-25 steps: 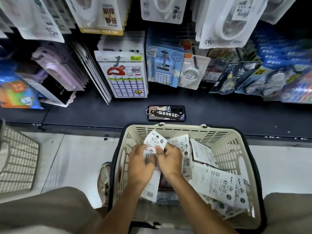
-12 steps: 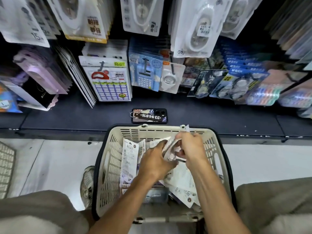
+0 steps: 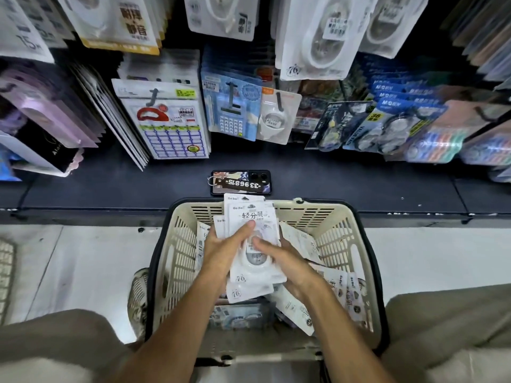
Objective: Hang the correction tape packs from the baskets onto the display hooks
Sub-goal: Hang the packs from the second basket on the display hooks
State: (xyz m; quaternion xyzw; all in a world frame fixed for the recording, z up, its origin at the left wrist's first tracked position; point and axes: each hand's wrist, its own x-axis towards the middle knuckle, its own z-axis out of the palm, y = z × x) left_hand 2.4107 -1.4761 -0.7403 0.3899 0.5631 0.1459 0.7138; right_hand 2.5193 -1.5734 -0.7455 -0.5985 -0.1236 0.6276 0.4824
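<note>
A stack of white correction tape packs (image 3: 253, 217) is held face up over a cream plastic basket (image 3: 331, 217) on the floor between my knees. My left hand (image 3: 224, 252) grips the stack from the left, thumb on the top pack. My right hand (image 3: 282, 258) holds its right side, fingers lying across the blister. More loose packs (image 3: 343, 288) lie in the basket, mostly at the right. Similar white packs (image 3: 318, 37) hang on display hooks above the shelf.
A phone (image 3: 240, 182) with a numbered key tag lies on the dark shelf (image 3: 110, 186) just beyond the basket. Hanging stationery fills the rack: a label pack (image 3: 166, 125), a blue calculator pack (image 3: 231, 106), blue packs at right. Another basket's edge (image 3: 5, 272) shows at the far left.
Both hands gathered packs from the basket, lifted them and turned them into a neat face-up stack. The view tilted up slightly toward the rack.
</note>
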